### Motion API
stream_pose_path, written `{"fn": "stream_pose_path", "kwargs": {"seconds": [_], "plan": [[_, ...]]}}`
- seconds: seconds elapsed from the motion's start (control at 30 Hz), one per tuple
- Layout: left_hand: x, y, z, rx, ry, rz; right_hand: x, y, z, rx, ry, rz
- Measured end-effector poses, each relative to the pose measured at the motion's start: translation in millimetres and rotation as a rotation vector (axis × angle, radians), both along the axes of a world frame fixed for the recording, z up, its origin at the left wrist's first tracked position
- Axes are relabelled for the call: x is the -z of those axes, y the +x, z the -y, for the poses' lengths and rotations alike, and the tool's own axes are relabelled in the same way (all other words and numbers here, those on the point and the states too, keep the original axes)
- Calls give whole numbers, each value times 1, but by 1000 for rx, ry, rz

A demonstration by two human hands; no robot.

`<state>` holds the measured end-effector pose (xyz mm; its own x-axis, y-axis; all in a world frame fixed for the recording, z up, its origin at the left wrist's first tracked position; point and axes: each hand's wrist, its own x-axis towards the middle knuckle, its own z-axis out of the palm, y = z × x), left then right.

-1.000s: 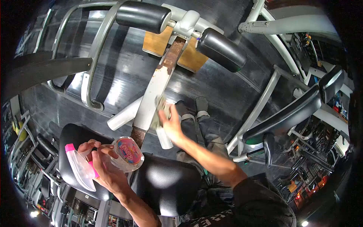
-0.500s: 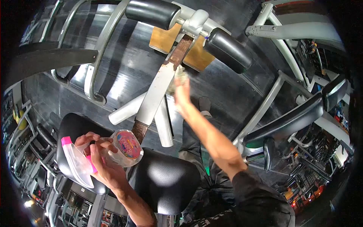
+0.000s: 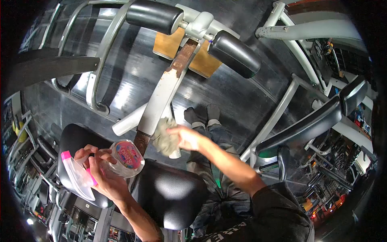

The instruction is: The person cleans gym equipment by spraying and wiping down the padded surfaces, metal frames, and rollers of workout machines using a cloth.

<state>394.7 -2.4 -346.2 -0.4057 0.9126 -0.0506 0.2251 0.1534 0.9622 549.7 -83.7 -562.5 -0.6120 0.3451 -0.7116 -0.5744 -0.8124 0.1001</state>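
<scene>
My left hand (image 3: pixel 98 169) is wrapped round the neck of a clear spray bottle (image 3: pixel 128 159) with a pink-and-white trigger head and a colourful round label. The bottle is tilted over the black padded seat (image 3: pixel 169 193). In my right hand (image 3: pixel 186 138) is a crumpled greyish cloth (image 3: pixel 165 137), gripped at its right side. The cloth is beside the lower end of the machine's white metal beam (image 3: pixel 158 105); whether it touches the beam I cannot tell. Rusty brown patches (image 3: pixel 183 56) show at the beam's upper end and near the seat.
Black foam rollers (image 3: pixel 236 52) cross the far end of the beam, above wooden plates (image 3: pixel 204 62). Curved grey tubes (image 3: pixel 105 60) stand at the left. A black padded bench (image 3: pixel 302 131) is at the right. My feet (image 3: pixel 203 115) are on the dark floor.
My right hand has drawn the cloth down along the beam, from near its rusty upper part towards the seat. My left hand still holds the spray bottle, nearly in place.
</scene>
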Motion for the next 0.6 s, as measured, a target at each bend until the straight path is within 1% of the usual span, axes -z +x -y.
{"fn": "stream_pose_path", "kwargs": {"seconds": [0.03,0.07,0.13,0.17,0.23,0.3,0.33,0.37,0.4,0.43,0.47,0.5,0.57,0.6], "plan": [[1,0,1,-3,29,15,25,12,-2,48,-16,-104],[1,1,3,-6,25,12,51,21,-7,140,-13,-3],[0,0,5,-4,46,87,80,36,-34,336,-52,219],[-1,-1,6,-9,46,80,86,41,-52,442,-90,340],[-3,-7,8,110,48,145,88,31,-83,633,23,661],[-3,-11,8,113,44,132,120,0,-89,505,86,748],[-3,-12,8,116,40,129,101,-20,-89,485,107,1008],[-4,-12,8,119,33,131,95,-34,-81,454,90,1080],[-4,-11,8,130,52,156,37,-31,-76,385,58,1017],[-4,-11,7,141,74,182,17,-34,-60,353,128,945],[-6,-17,9,164,28,247,15,-45,-32,262,195,917],[-3,-11,9,161,29,244,20,-64,4,98,175,918],[4,3,6,-43,42,129,3,-63,58,-111,261,390],[8,-3,9,-3,38,133,3,-62,76,-217,353,275]]}}
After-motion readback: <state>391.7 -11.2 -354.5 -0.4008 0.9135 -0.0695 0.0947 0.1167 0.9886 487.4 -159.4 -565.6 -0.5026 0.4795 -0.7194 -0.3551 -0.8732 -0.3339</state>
